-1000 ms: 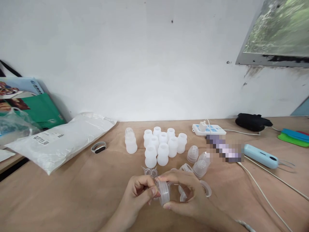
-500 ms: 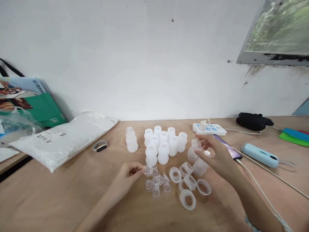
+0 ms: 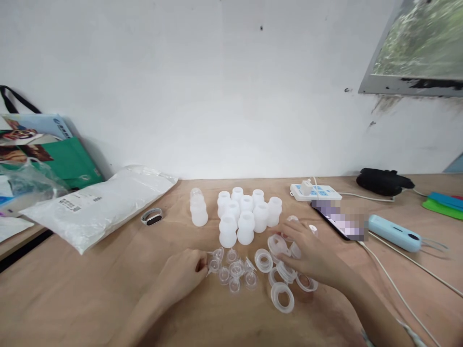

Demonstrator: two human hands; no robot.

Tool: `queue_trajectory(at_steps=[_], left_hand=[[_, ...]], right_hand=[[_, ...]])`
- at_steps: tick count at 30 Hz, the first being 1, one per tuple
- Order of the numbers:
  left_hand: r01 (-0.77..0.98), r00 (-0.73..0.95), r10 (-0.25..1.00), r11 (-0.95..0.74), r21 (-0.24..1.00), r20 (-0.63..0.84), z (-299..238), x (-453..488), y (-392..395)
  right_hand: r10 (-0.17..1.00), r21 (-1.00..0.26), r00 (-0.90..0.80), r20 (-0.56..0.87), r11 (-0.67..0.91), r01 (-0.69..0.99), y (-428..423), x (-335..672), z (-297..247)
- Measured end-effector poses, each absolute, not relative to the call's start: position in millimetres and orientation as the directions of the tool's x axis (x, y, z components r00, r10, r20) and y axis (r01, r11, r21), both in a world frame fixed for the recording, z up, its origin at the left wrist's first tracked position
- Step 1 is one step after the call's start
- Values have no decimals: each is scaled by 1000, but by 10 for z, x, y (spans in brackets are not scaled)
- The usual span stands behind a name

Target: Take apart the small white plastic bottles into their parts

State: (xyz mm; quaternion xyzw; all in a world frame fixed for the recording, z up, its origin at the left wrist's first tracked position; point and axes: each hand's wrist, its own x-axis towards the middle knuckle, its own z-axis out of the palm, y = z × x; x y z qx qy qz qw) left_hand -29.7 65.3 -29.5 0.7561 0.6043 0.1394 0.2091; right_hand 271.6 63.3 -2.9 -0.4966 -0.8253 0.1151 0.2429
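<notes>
My left hand (image 3: 184, 272) is closed, its thumb and forefinger pinched on a clear bottle nipple (image 3: 218, 254) at the left edge of a group of several clear nipples (image 3: 237, 269). On the right, my right hand (image 3: 307, 248) curves over the translucent screw rings (image 3: 282, 297), thumb and fingers around one ring (image 3: 278, 245) that looks tilted up. My hand partly hides the clear domed caps behind it. Several frosted white bottles (image 3: 246, 229) stand upright beyond both hands. Apart from them, to the left, is one bottle with a clear domed top (image 3: 198, 207).
A grey wristband (image 3: 152, 218) and a white plastic mailer (image 3: 104, 207) lie left. Toward the right are a power strip (image 3: 316, 193), a phone (image 3: 334, 221), a light-blue device (image 3: 394, 233), a black case (image 3: 384, 181) and cables. The wall bounds the table behind.
My right hand has come down and toward me from the caps to the rings, where one ring now looks lifted. My left hand has drawn slightly left with a nipple.
</notes>
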Motion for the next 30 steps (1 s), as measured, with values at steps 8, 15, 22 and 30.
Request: queue_trajectory(at_steps=[8,15,22,30], left_hand=[[867,36,993,-85,490,109,-328,-459,792],[717,-183,883,-182,673,433,-431,-463,1170],[692,-139,890,-227,686,434,-500,-375,1563],[748,-90,829,-310,587,552,-205,-417,1036]], right_hand=[[887,-334,-460,34,444,832,592,2688,-1],[862,-330,-475,177,507,796,579,2707,-55],[813,-331,-444,378,566,755,594,2640,-100],[741,-494,-384,551,660,566,510,2531,-100]])
